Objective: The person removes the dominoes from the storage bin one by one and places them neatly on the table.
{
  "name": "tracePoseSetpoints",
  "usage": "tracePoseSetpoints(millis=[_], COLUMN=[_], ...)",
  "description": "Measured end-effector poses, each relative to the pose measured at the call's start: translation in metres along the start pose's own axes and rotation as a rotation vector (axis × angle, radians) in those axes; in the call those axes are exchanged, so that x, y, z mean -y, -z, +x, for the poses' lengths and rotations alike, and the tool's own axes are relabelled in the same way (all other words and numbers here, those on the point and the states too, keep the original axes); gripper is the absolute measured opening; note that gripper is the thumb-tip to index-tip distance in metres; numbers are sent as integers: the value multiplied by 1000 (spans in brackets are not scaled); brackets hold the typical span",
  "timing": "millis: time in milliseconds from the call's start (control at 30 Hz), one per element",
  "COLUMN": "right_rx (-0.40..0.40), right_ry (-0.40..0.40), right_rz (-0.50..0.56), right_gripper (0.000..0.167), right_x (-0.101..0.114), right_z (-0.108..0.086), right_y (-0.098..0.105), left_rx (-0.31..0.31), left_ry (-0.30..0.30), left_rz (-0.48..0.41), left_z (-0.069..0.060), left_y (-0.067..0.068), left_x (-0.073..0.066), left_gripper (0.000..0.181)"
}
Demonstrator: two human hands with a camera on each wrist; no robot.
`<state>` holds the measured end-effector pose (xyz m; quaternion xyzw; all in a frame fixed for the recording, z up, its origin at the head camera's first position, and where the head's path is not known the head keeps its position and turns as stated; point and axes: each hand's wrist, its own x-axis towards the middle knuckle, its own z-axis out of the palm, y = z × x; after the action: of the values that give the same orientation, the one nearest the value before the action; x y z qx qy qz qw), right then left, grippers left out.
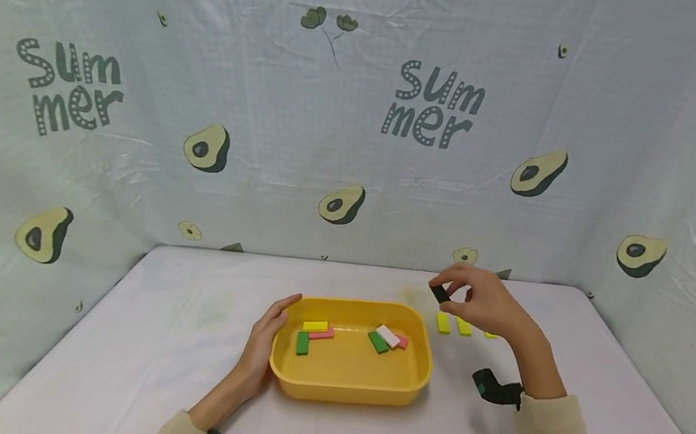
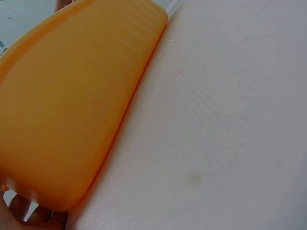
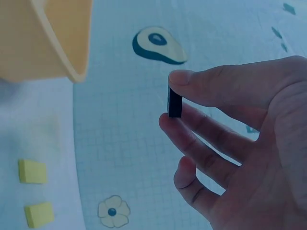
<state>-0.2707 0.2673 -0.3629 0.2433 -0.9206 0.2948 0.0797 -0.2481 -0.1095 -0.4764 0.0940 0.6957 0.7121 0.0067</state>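
A yellow tray (image 1: pixel 346 395) stands on the table, holding green blocks (image 1: pixel 302 343), pink blocks (image 1: pixel 321 335), a yellow block (image 1: pixel 315 326) and a white block (image 1: pixel 388 337). My left hand (image 1: pixel 258 348) lies along the tray's left side, fingers at its wall; the left wrist view shows the tray's outer wall (image 2: pixel 72 96) with fingertips at the lower left. Above the table, right of the tray, my right hand (image 1: pixel 484 301) pinches a black block (image 1: pixel 439 294) between thumb and fingers. In the right wrist view the black block (image 3: pixel 175 103) is held by its ends.
Several yellow blocks (image 1: pixel 444 323) lie on the table right of the tray, under and beside my right hand; two yellow blocks (image 3: pixel 32 171) show in the right wrist view. A patterned curtain (image 1: pixel 267 119) stands behind the white table (image 1: pixel 161 339).
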Motion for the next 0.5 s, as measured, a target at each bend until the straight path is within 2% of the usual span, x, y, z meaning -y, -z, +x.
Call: tracePoseSetpoints(millis=[133, 500], right_rx=[-3, -23], right_ry=[-33, -136], right_rz=[17, -54], right_gripper=[33, 37], right_x=[-10, -36], right_z=[-5, -16], right_y=[7, 22], left_rx=[6, 1], left_ry=[1, 0], left_rz=[8, 11], left_z=[1, 2], left_y=[-1, 1], left_x=[0, 0], left_gripper=[49, 49])
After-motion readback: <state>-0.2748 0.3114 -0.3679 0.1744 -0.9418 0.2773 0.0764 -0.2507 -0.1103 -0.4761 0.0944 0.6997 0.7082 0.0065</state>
